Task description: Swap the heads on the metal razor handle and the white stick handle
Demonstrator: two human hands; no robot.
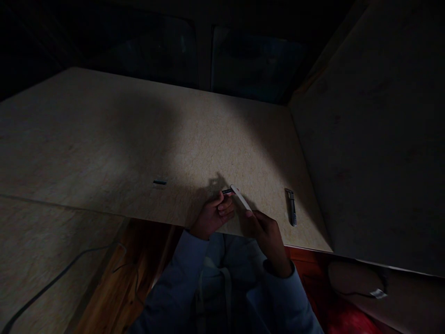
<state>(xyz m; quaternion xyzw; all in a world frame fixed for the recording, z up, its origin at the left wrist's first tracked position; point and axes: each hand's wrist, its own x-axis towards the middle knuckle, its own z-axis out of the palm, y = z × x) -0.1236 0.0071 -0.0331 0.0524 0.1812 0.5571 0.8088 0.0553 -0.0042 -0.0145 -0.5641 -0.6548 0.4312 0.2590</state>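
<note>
Near the table's front edge, my left hand pinches a small dark, slim piece between thumb and fingers. My right hand grips a thin white stick-like tool, slanting up and to the left. Its far tip meets or overlaps the end of the dark piece; the dim light hides whether they are joined. To the right of my hands lies a slim dark object with a short bent end. On the left, a small dark strip with a paler edge rests on the table.
The pale, mottled table runs back to dark window-like panels. A dark upright panel borders it on the right. At lower left, a cable crosses a lower pale surface beside brown wood.
</note>
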